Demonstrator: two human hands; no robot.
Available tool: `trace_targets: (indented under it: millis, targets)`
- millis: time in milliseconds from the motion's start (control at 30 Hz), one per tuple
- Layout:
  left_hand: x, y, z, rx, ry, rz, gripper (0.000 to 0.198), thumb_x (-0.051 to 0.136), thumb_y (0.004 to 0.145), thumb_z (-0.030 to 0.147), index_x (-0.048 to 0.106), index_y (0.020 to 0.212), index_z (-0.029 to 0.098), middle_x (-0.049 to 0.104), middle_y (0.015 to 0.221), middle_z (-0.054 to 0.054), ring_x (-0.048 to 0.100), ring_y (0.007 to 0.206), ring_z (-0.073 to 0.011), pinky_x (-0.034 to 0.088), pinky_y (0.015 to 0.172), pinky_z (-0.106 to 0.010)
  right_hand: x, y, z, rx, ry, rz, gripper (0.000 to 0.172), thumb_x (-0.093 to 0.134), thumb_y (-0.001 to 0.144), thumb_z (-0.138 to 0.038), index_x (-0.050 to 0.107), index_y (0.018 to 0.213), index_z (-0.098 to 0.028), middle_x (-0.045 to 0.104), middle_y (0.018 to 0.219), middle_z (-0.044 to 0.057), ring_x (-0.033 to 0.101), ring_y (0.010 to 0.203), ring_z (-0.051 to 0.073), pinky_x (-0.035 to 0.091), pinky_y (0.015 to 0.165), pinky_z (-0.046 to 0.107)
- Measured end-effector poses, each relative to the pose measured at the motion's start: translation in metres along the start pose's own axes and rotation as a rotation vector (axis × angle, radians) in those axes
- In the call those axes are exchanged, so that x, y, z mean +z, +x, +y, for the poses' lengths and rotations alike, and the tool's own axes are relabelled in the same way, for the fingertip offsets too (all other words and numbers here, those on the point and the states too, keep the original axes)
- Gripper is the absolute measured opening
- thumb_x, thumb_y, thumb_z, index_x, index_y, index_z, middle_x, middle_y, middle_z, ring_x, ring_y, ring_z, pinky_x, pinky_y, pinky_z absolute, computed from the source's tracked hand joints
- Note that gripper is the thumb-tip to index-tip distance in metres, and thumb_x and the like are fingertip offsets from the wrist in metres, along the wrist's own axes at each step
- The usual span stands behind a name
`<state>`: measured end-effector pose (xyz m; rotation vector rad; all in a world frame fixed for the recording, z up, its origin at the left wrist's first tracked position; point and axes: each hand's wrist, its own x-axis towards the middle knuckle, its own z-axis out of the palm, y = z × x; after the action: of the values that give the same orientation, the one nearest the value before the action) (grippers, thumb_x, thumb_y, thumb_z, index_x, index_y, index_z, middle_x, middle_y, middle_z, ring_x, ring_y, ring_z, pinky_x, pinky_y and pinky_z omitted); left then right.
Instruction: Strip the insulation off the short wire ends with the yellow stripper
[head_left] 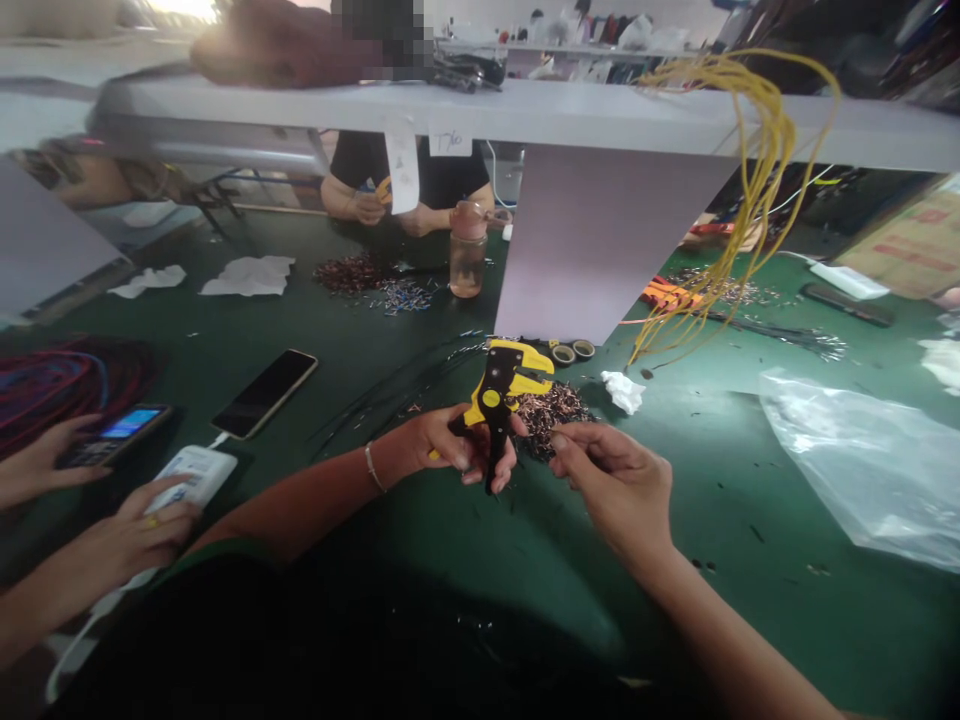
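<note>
My left hand point(480, 450) grips the black handles of a yellow-and-black self-adjusting wire stripper point(499, 400), with its jaws pointing up and away from me. My right hand point(611, 480) is just to the right of the tool, its thumb and fingertips pinched together. Any thin wire between them is too small to make out. Directly behind the gap between my hands lies a heap of short copper-ended wire pieces point(555, 415), on a green work mat point(720, 480).
A phone point(264, 394) lies left of me, and a neighbour's hands hold another phone point(112, 436) and a white power bank point(193, 476). Tape rolls point(574, 350), yellow wires point(757, 190) hanging from a white shelf point(525, 112), and a plastic bag point(855, 470) surround my hands. A person sits opposite.
</note>
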<state>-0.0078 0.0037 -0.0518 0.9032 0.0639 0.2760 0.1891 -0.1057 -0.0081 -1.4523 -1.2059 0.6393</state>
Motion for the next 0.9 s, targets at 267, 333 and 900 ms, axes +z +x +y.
trace_targets:
  millis: [267, 333, 900]
  targets:
    - [0.002, 0.000, 0.002, -0.006, -0.001, -0.012, 0.065, 0.074, 0.059, 0.016, 0.063, 0.123, 0.015, 0.072, 0.087, -0.011, 0.071, 0.079, -0.0258, 0.042, 0.049, -0.025, -0.002, -0.001, 0.002, -0.013, -0.037, 0.023, 0.014, 0.068, 0.080, -0.032, 0.076, 0.077, -0.021, 0.067, 0.053, -0.002, 0.059, 0.049, 0.013, 0.049, 0.051, 0.028]
    - [0.002, 0.000, 0.001, -0.008, 0.001, -0.008, 0.065, 0.074, 0.059, 0.017, 0.063, 0.123, 0.015, 0.072, 0.086, -0.011, 0.071, 0.078, -0.0259, 0.042, 0.048, -0.026, -0.003, -0.002, 0.002, -0.042, -0.061, 0.035, 0.013, 0.068, 0.079, -0.031, 0.076, 0.077, -0.021, 0.067, 0.055, -0.002, 0.060, 0.051, 0.013, 0.050, 0.054, 0.028]
    - [-0.008, -0.003, -0.002, -0.045, -0.041, -0.093, 0.065, 0.071, 0.061, 0.015, 0.062, 0.125, 0.018, 0.072, 0.090, -0.012, 0.071, 0.082, -0.0276, 0.045, 0.049, -0.026, -0.005, -0.002, -0.004, -0.104, -0.102, -0.021, 0.014, 0.066, 0.082, -0.028, 0.077, 0.077, -0.021, 0.065, 0.051, -0.004, 0.061, 0.048, 0.012, 0.051, 0.054, 0.027]
